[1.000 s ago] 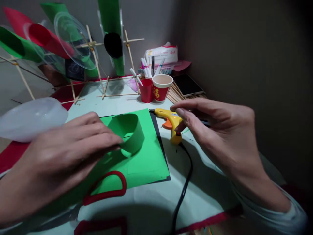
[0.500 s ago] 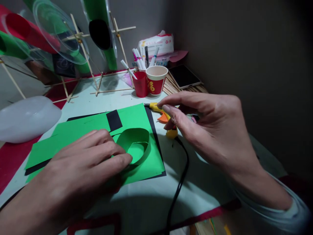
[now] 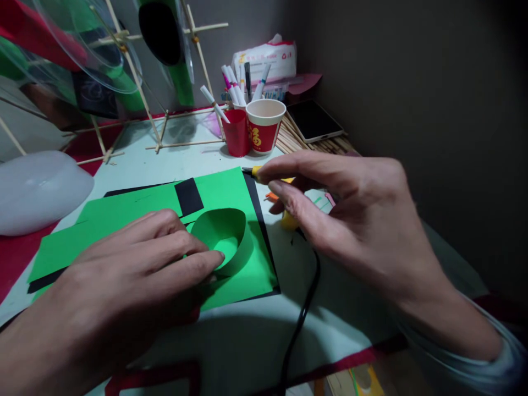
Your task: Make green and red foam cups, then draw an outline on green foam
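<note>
My left hand pinches a green paper ring at its near left side, the thumb reaching inside the loop. The ring stands on edge on green paper sheets that lie over black ones. My right hand is above a yellow hot glue gun, its thumb and index finger curved with a gap between them. The gun's dark nozzle points left, its orange trigger shows below my fingertips, and the rest is hidden by the hand. I cannot tell whether the fingers touch it.
A black cord runs from the gun towards the table's near edge. Behind stand a paper cup and a red cup near markers. A phone rests on wooden sticks. A stick frame and white balloon are left.
My right hand has moved slightly left, over the glue gun, covering more of it. The left hand still holds the green paper ring. The view has shifted a little.
</note>
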### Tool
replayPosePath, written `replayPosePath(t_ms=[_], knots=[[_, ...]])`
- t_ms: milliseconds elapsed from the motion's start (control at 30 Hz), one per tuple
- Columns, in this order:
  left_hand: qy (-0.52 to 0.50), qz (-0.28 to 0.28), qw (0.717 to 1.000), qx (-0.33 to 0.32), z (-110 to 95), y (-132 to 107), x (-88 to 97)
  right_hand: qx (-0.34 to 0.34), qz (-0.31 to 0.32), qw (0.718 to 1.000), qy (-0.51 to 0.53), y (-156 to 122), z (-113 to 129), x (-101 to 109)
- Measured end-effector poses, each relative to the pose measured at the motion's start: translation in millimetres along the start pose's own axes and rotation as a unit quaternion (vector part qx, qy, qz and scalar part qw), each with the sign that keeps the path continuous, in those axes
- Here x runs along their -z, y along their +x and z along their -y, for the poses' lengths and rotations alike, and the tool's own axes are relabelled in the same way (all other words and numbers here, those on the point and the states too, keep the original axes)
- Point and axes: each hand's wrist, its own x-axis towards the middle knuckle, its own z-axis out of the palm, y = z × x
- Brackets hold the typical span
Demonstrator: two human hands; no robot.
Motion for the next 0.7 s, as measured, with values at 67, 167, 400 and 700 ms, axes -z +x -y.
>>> replayPosePath(t_ms=[67, 167, 400, 700], knots=[[0.008, 0.015, 1.000, 0.001, 0.2, 1.8, -0.9, 0.050, 0.059, 0.997, 0.018, 0.1, 0.9, 0.8], [0.014, 0.016, 1.000, 0.006, -1.5, 3.7, 0.2, 0.099, 0.168, 0.980, 0.044, -0.5, 0.4, 1.1], [-0.034, -0.018, 0.995, 0.097, 0.1, -15.0, 17.1, 0.141, 0.221, 0.965, 0.021, -2.8, -6.9, -4.3], [-0.082, -0.102, 0.969, 0.211, 19.7, -36.3, 6.4, 0.076, 0.217, 0.972, 0.036, -5.4, 6.5, -0.7]])
